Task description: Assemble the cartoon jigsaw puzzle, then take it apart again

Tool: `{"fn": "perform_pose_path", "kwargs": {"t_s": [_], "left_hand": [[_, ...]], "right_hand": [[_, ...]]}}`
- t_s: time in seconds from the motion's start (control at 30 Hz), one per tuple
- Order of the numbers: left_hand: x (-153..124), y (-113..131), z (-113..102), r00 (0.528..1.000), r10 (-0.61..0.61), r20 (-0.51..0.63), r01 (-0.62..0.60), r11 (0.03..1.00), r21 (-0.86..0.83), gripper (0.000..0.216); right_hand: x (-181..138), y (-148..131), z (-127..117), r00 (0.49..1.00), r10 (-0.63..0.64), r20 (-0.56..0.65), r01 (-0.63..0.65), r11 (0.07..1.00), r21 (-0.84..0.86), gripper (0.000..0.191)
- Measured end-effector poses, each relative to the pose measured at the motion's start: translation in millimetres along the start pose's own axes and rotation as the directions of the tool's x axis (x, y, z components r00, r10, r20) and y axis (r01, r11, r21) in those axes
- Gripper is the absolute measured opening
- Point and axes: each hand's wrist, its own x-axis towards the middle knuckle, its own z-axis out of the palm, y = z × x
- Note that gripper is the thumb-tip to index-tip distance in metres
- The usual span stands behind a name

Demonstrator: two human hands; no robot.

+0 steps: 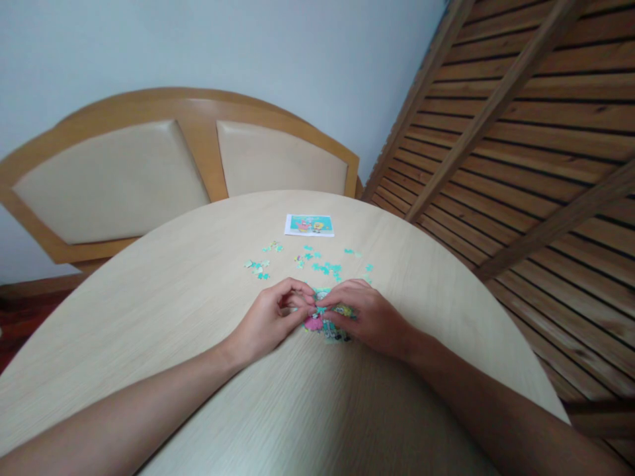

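A partly joined jigsaw puzzle (323, 324) in pink, yellow and turquoise lies on the round pale wooden table (198, 277). My left hand (270, 320) rests at its left edge with fingers curled and thumb and fingertips pinched together. My right hand (367, 314) lies over the puzzle's right side, fingers bent and pressing down on it. The fingertips of both hands meet over a small turquoise piece (320, 309); which hand holds it I cannot make out. Part of the puzzle is hidden under my right hand.
Several loose turquoise pieces (325, 268) are scattered beyond my hands. A small reference picture card (309, 225) lies farther back. A wooden bench with padded backrest (149, 172) stands behind the table, and a slatted wooden panel (520, 165) stands on the right.
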Motion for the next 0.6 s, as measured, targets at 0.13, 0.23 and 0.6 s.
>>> {"fn": "perform_pose_path", "kwargs": {"t_s": [0.13,0.23,0.6], "left_hand": [[1,6,-5,0.991,0.134,-0.011,-0.125,0.949,0.29,0.014],[0,8,-7,0.965,0.236,0.114,-0.262,0.878,0.401,0.015],[-6,6,-7,0.826,0.216,0.521,-0.518,0.656,0.549,0.03]], "right_hand": [[1,-1,-4,0.981,0.183,-0.066,-0.182,0.983,0.026,0.008],[2,0,-6,0.926,0.352,-0.139,-0.339,0.935,0.106,0.005],[4,8,-5,0.887,0.437,-0.146,-0.404,0.89,0.211,0.022]]}}
